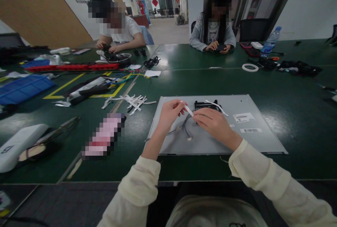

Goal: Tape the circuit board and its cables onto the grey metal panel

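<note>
A grey flat panel [252, 139] lies face down on the green table in front of me, with a black part [206, 105] near its far edge and white labels on its right side. My left hand [170, 112] and my right hand [213, 123] meet over the panel's middle. Both pinch a short white strip of tape [188, 109] stretched between them. Thin grey cables [184, 128] loop on the panel just below my fingers. Another white strip [217, 106] lies beside the black part.
Several loose white tape strips [134, 101] lie left of the panel, a pink blurred object [104, 135] nearer me. A tape roll [250, 67], a water bottle [271, 40] and black parts sit at the far right. Two people sit across the table. Blue and red trays stand far left.
</note>
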The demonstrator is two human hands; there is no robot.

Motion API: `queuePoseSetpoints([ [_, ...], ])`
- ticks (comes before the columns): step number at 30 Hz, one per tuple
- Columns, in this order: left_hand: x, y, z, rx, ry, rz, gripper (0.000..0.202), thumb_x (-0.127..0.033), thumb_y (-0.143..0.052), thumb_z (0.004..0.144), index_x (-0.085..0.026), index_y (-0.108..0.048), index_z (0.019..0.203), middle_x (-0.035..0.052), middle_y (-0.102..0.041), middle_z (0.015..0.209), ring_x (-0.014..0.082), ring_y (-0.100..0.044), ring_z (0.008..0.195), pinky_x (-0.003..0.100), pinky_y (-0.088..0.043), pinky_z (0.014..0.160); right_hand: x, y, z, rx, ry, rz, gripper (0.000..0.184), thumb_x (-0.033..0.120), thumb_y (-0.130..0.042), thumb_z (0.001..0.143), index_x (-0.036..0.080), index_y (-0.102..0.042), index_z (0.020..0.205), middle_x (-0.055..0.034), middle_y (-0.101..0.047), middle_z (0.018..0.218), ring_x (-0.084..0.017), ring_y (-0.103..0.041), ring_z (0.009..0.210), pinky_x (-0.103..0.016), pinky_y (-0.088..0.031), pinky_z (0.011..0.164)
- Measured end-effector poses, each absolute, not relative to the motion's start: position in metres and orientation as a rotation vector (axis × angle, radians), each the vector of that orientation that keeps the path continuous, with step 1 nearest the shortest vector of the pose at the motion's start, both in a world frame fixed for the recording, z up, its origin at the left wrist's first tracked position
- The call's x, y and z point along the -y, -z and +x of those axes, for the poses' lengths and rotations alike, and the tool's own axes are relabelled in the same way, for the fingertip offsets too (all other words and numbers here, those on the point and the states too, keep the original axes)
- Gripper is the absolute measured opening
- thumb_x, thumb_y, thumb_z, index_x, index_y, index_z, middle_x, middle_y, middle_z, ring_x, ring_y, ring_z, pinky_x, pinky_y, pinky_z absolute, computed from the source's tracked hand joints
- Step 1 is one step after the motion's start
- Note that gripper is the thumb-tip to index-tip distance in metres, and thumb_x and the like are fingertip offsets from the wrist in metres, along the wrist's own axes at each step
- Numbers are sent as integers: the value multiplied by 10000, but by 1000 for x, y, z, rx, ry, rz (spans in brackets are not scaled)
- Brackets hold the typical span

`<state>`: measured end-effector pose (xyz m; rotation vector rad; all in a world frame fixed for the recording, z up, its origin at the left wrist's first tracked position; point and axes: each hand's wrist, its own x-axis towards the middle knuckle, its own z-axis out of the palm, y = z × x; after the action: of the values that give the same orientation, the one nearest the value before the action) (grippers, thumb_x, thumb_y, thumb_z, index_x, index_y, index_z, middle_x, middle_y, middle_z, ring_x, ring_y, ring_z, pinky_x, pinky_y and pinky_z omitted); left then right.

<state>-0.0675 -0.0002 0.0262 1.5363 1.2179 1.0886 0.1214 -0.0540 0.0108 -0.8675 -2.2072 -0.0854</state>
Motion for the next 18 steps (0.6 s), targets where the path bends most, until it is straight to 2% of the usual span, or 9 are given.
queuePoseSetpoints([
  [6,-3,-20,-71,-1338,-1054,1743,399,-467,-468,872,-132,-673,803,45,-666,674,102,-554,532,209,-409,497,51,-6,126,2143,173,-822,197,143,-507,909,131,-676,1009,-76,-701,1038,-166,-646,962,-310,-523,863],
  [8,-1,-20,-72,-1433,-1051,1847,427,-469,-400,910,-137,-669,897,46,-678,707,113,-577,548,227,-437,540,50,-5,127,2120,211,-842,197,141,-507,909,137,-681,1002,-69,-705,1037,-158,-654,948,-298,-523,856],
  [10,6,-22,-73,-1547,-1020,1932,406,-448,-396,922,-148,-621,1079,46,-692,763,131,-614,599,249,-467,600,48,-6,128,2080,257,-885,195,145,-511,909,139,-684,998,-63,-710,1029,-152,-661,931,-287,-521,844],
  [13,23,-25,-75,-1627,-904,2096,412,-367,-474,900,-164,-507,1257,64,-703,912,172,-657,779,286,-496,710,46,-6,131,2026,325,-953,193,149,-520,905,135,-688,999,-62,-713,1022,-152,-664,918,-280,-520,812],
  [16,42,-22,-78,-1423,-725,2313,427,-275,-499,883,-190,-457,1300,68,-668,1111,202,-618,1017,343,-480,880,44,-6,132,2010,374,-991,199,152,-516,906,143,-690,1003,-66,-710,1037,-159,-663,928,-287,-515,802],
  [18,50,-16,-80,-1353,-632,2398,484,-235,-525,859,-192,-418,1330,68,-650,1164,224,-585,1089,392,-449,952,44,-5,130,2022,393,-1002,203,159,-511,911,145,-688,1009,-72,-705,1051,-164,-659,948,-294,-508,826],
])
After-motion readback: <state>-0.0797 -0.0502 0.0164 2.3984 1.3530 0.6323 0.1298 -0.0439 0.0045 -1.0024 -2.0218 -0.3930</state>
